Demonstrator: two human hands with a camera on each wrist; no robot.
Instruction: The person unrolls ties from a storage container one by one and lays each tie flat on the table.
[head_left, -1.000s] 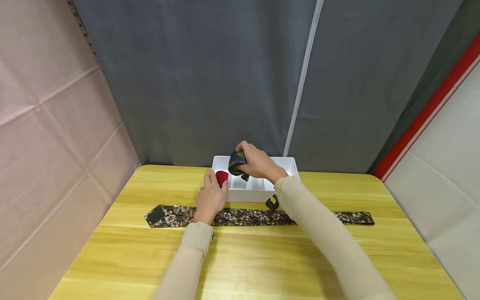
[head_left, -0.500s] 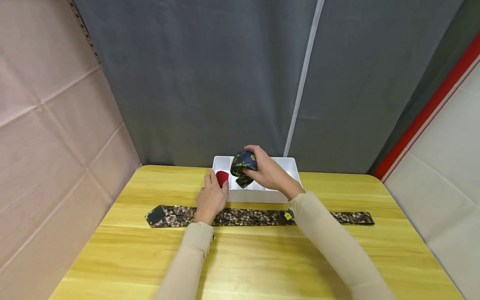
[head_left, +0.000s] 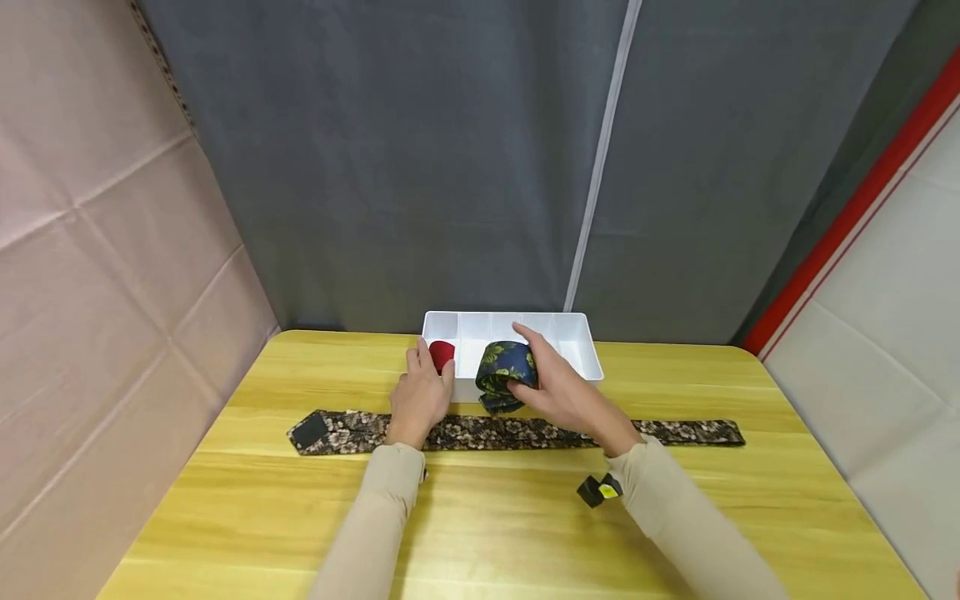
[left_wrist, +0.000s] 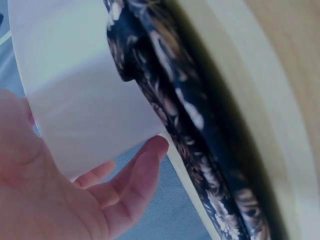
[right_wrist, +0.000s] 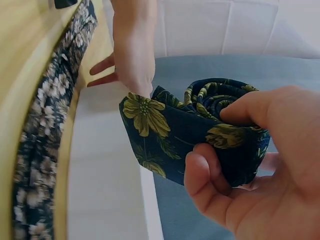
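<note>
My right hand (head_left: 566, 396) holds a rolled navy necktie with yellow-green flowers (head_left: 504, 364), thumb and fingers pressing on the coil. Its pointed end hangs loose from the roll, as the right wrist view shows of the navy necktie (right_wrist: 170, 135). The coil overlaps the front wall of a white compartment box (head_left: 467, 392) in the head view. At the box's left front corner, my left hand (head_left: 420, 400) grips the wall between thumb and fingers. A red fabric roll (head_left: 442, 354) sits in the leftmost compartment, partly behind those fingers.
A dark floral necktie (head_left: 495, 434) lies stretched across the wooden table (head_left: 480, 517) in front of the box, beneath both forearms. Behind the table hangs a grey curtain (head_left: 390, 167). Pale panels (head_left: 97, 292) stand at the sides.
My right hand has drawn the rolled navy necktie back from over the box, toward me and slightly right. My left hand stays at the box corner.
</note>
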